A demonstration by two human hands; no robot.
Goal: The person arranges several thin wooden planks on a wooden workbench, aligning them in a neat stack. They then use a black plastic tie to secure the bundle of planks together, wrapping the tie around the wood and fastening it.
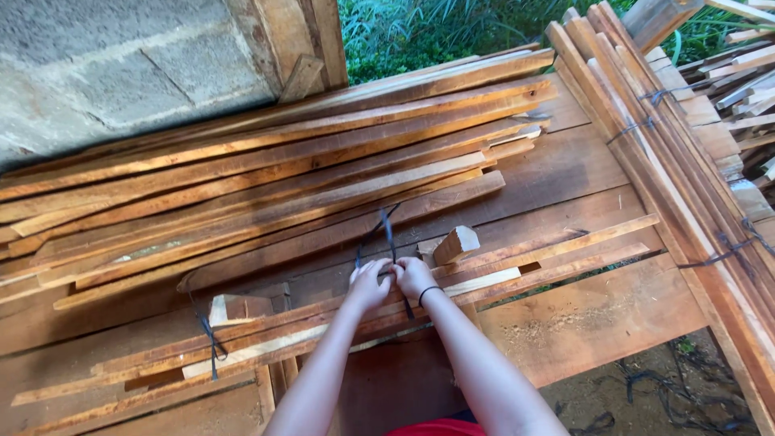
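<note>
My left hand (368, 284) and my right hand (414, 277) meet at the middle of a small bundle of thin wooden slats (557, 257) lying across a wooden platform. Both hands pinch a black strap (387, 228) that wraps the bundle; its loose ends rise above my fingers. A second black tie (212, 343) binds the same bundle farther left. A black band circles my right wrist. A short wood block (456, 244) stands just right of my right hand.
A large loose stack of long slats (266, 173) lies behind the bundle. Tied bundles of slats (686, 145) lean along the right side. A concrete block wall (113, 64) stands at top left, green plants (436, 32) beyond. Loose black straps (646, 379) lie on the dirt.
</note>
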